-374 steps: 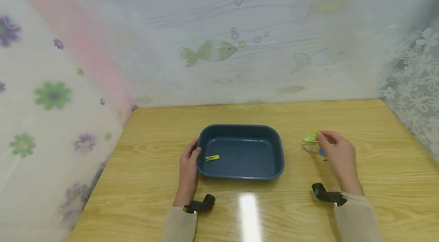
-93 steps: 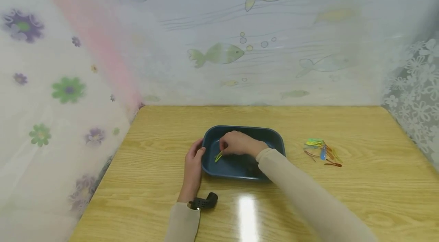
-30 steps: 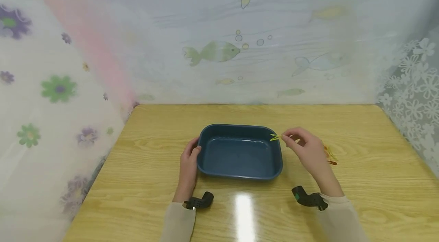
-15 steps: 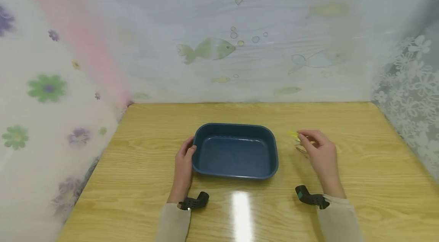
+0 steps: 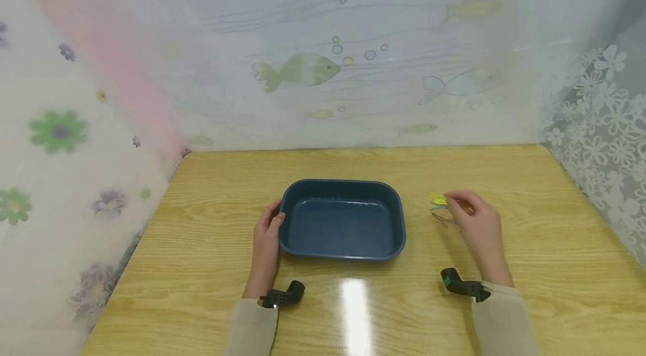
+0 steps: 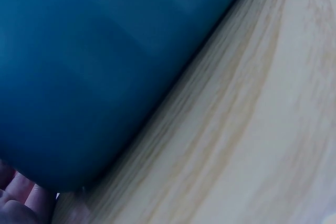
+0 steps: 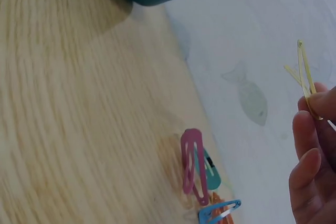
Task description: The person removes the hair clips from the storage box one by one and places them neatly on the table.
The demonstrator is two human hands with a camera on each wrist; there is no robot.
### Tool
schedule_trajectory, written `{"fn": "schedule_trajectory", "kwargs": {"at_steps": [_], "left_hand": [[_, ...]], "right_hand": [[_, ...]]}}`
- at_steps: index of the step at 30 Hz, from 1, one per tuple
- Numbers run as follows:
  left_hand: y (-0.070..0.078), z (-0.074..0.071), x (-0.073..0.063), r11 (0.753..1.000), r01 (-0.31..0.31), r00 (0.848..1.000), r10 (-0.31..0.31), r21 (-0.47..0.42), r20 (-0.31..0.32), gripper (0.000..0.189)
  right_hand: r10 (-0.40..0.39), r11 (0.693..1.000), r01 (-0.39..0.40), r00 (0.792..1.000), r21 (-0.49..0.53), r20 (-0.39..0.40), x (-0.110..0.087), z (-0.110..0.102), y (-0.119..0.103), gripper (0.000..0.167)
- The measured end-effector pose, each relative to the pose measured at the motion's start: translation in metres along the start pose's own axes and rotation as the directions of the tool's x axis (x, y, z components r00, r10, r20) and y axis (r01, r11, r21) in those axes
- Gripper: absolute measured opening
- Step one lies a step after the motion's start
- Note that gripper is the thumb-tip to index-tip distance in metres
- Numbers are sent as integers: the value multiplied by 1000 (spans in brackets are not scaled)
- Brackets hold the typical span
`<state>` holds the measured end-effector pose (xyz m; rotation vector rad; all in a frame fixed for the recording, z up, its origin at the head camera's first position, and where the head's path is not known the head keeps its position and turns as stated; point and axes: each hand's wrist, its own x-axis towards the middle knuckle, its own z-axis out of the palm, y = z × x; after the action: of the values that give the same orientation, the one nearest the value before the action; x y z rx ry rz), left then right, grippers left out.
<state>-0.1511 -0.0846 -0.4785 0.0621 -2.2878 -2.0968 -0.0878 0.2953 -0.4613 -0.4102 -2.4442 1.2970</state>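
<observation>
My left hand point(image 5: 266, 238) grips the left wall of a dark blue plastic basin point(image 5: 343, 259), thumb at the rim and fingers along the outside. In the left wrist view its curled fingertips point(image 6: 37, 200) show by the basin's lower corner. No clip shows inside the basin. To its right, my right hand point(image 5: 476, 218) pinches a yellow snap hair clip point(image 7: 304, 72) between thumb and forefinger, the clip sprung open. Below that hand lie more hair clips on the table, among them a pink one point(image 7: 193, 166), a teal one point(image 7: 211, 174) and a blue one point(image 7: 218, 211), partly hidden by the hand in the head view.
The wood-grain table point(image 5: 212, 210) carries the basin and the clips. A curtain with fish drawings point(image 5: 303, 70) hangs behind it, flowered sheets at both sides. Black wrist cameras point(image 5: 285, 294) sit on both wrists.
A yellow clip lay in the basin earlier. My right hand took it out, carried it over the right rim and now holds it above the clip pile. My left hand stays on the basin.
</observation>
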Motion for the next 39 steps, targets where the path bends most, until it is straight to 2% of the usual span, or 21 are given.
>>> {"fn": "schedule_trajectory", "kwargs": {"at_steps": [8, 14, 19, 27, 34, 39], "left_hand": [[0, 4, 2, 1000, -7, 1000, 7, -19, 6, 29], [-1, 5, 3, 1000, -4, 1000, 4, -17, -2, 29], [-1, 3, 2, 1000, -3, 1000, 3, -3, 0, 30], [-2, 2, 3, 1000, -7, 1000, 7, -7, -2, 30], [-1, 1, 2, 1000, -4, 1000, 4, -2, -6, 30], [-1, 1, 1, 1000, 6, 1000, -6, -9, -7, 30]], "right_hand": [[-17, 996, 21, 999, -86, 49, 1, -1, 10, 31], [-5, 985, 29, 990, -168, 142, 3, -4, 15, 30], [-6, 981, 49, 975, -189, 224, 4, -7, 17, 31], [26, 981, 45, 934, -188, 357, 7, -17, 23, 34], [22, 973, 73, 913, -218, 407, 6, -22, 23, 30], [27, 967, 84, 907, -242, 420, 6, -19, 23, 28]]}}
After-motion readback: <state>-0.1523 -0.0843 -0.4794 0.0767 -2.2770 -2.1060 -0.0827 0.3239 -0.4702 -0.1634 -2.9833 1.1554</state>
